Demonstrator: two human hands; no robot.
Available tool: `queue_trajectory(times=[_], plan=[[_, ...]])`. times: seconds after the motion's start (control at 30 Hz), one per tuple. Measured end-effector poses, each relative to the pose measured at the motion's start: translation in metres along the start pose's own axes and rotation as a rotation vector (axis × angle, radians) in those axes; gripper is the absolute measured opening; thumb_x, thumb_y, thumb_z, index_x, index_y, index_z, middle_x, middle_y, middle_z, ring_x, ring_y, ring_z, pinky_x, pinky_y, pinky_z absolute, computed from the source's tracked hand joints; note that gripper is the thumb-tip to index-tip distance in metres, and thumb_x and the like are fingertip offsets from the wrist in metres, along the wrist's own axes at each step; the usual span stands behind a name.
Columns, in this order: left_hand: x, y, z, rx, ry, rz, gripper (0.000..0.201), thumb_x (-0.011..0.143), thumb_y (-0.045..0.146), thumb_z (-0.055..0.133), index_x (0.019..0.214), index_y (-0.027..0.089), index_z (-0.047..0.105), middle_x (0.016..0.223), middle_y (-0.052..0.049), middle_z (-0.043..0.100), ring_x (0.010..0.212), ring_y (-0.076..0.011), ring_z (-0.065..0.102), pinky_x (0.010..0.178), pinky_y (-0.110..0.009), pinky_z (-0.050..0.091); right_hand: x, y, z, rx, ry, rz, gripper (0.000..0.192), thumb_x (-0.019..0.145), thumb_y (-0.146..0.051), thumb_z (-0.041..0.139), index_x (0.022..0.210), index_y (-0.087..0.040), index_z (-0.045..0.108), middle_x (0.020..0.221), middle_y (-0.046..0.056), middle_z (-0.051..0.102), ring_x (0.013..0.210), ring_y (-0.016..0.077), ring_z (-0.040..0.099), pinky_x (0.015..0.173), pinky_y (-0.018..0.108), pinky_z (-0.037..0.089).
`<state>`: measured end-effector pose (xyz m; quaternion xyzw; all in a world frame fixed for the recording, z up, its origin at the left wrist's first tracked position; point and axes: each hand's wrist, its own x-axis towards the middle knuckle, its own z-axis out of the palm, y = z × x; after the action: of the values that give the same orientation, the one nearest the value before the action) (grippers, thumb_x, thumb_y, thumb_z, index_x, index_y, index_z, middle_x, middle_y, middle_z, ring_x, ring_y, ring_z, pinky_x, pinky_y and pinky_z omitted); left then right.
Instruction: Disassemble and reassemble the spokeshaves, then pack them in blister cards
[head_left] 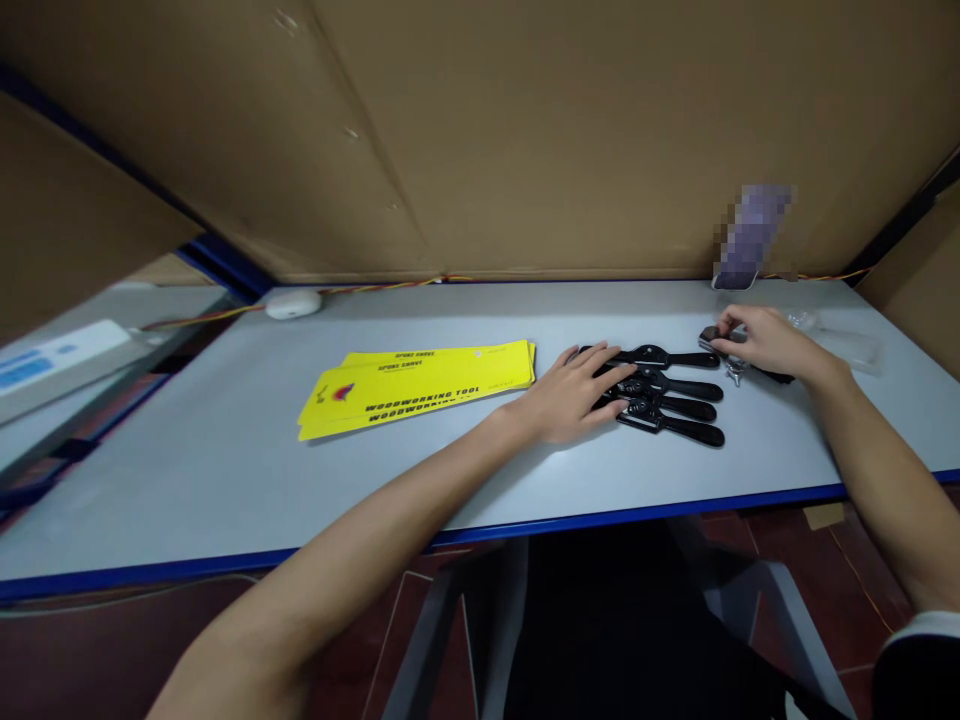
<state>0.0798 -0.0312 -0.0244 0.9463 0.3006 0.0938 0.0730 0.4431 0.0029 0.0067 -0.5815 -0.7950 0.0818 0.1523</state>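
Observation:
My left hand [577, 395] lies with its fingers spread over the left part of several black spokeshaves [681, 387], which are lined up one behind another. Their right handles stick out past my fingers; the left ends are hidden under the hand. To the right, my right hand [765, 342] is closed in a pinch on a small dark metal plate [709, 338] with a shiny edge. Below that hand lie small silver metal parts [735, 372], and a dark object [774, 376] is partly hidden under it. Yellow printed cards [420, 385] are stacked left of my left hand.
A phone [752, 235], blurred out, leans on the cardboard wall at the back. Clear plastic bags [847, 345] lie at the right. A white device [292, 304] with a cable sits at the back left. The table's blue front edge [555, 525] runs before me.

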Motion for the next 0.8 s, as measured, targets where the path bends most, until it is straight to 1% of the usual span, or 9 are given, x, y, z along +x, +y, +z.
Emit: queue_trajectory(times=[0.2, 0.33, 0.4, 0.47, 0.53, 0.6, 0.7, 0.8], plan=[[0.001, -0.002, 0.000, -0.008, 0.002, 0.003, 0.062, 0.111, 0.056, 0.031, 0.158, 0.018, 0.045, 0.168, -0.020, 0.039, 0.156, -0.0385, 0.036, 0.127, -0.065, 0.028, -0.003, -0.008, -0.006, -0.060, -0.017, -0.053, 0.022, 0.083, -0.043, 0.063, 0.075, -0.028, 0.050, 0.078, 0.004, 0.067, 0.071, 0.0239, 0.060, 0.070, 0.039, 0.043], [0.001, -0.003, 0.000, -0.024, 0.025, 0.022, 0.063, 0.110, 0.059, 0.031, 0.156, 0.018, 0.046, 0.164, -0.020, 0.042, 0.154, -0.0381, 0.039, 0.127, -0.065, 0.029, -0.004, -0.012, -0.009, -0.070, -0.029, -0.078, 0.022, 0.084, -0.043, 0.062, 0.074, -0.027, 0.050, 0.080, 0.005, 0.067, 0.073, 0.0246, 0.060, 0.072, 0.040, 0.045], [0.001, -0.004, 0.000, -0.023, 0.030, 0.025, 0.064, 0.110, 0.058, 0.033, 0.158, 0.018, 0.044, 0.163, -0.020, 0.043, 0.154, -0.0381, 0.039, 0.127, -0.064, 0.029, -0.004, -0.013, -0.011, -0.053, 0.019, -0.079, 0.023, 0.086, -0.046, 0.061, 0.076, -0.027, 0.053, 0.085, 0.006, 0.070, 0.079, 0.0262, 0.063, 0.076, 0.041, 0.047], [0.001, -0.004, -0.001, -0.022, 0.030, 0.030, 0.064, 0.109, 0.058, 0.035, 0.159, 0.018, 0.042, 0.163, -0.020, 0.042, 0.153, -0.0381, 0.040, 0.127, -0.064, 0.030, -0.005, -0.014, -0.013, -0.036, 0.106, -0.052, 0.023, 0.087, -0.047, 0.060, 0.077, -0.027, 0.055, 0.088, 0.007, 0.071, 0.082, 0.0270, 0.064, 0.077, 0.041, 0.047], [0.000, -0.003, -0.001, -0.022, 0.032, 0.042, 0.064, 0.109, 0.057, 0.035, 0.161, 0.020, 0.040, 0.163, -0.020, 0.041, 0.152, -0.0379, 0.040, 0.126, -0.064, 0.031, -0.007, -0.018, -0.016, -0.028, 0.187, 0.011, 0.024, 0.087, -0.047, 0.060, 0.074, -0.027, 0.055, 0.082, 0.006, 0.070, 0.076, 0.0261, 0.062, 0.075, 0.041, 0.046], [0.000, -0.003, -0.002, -0.026, 0.048, 0.061, 0.062, 0.110, 0.054, 0.035, 0.162, 0.023, 0.039, 0.160, -0.019, 0.043, 0.150, -0.0366, 0.041, 0.125, -0.063, 0.033, -0.009, -0.022, -0.019, -0.022, 0.235, 0.081, 0.027, 0.086, -0.048, 0.060, 0.069, -0.027, 0.053, 0.072, 0.004, 0.067, 0.067, 0.0240, 0.058, 0.071, 0.040, 0.044], [-0.001, -0.002, -0.002, -0.033, 0.078, 0.078, 0.060, 0.108, 0.050, 0.036, 0.164, 0.027, 0.037, 0.145, -0.017, 0.052, 0.140, -0.0345, 0.047, 0.120, -0.060, 0.039, -0.010, -0.028, -0.019, 0.015, 0.297, 0.124, 0.032, 0.084, -0.052, 0.060, 0.065, -0.028, 0.051, 0.064, 0.003, 0.062, 0.063, 0.0225, 0.055, 0.068, 0.039, 0.041], [-0.001, -0.003, -0.003, -0.025, 0.082, 0.055, 0.062, 0.105, 0.047, 0.037, 0.163, 0.025, 0.039, 0.130, -0.015, 0.054, 0.124, -0.0339, 0.053, 0.112, -0.058, 0.046, -0.009, -0.030, -0.016, 0.043, 0.342, 0.131, 0.035, 0.083, -0.055, 0.059, 0.064, -0.028, 0.049, 0.061, 0.002, 0.058, 0.061, 0.0218, 0.052, 0.064, 0.038, 0.039]])
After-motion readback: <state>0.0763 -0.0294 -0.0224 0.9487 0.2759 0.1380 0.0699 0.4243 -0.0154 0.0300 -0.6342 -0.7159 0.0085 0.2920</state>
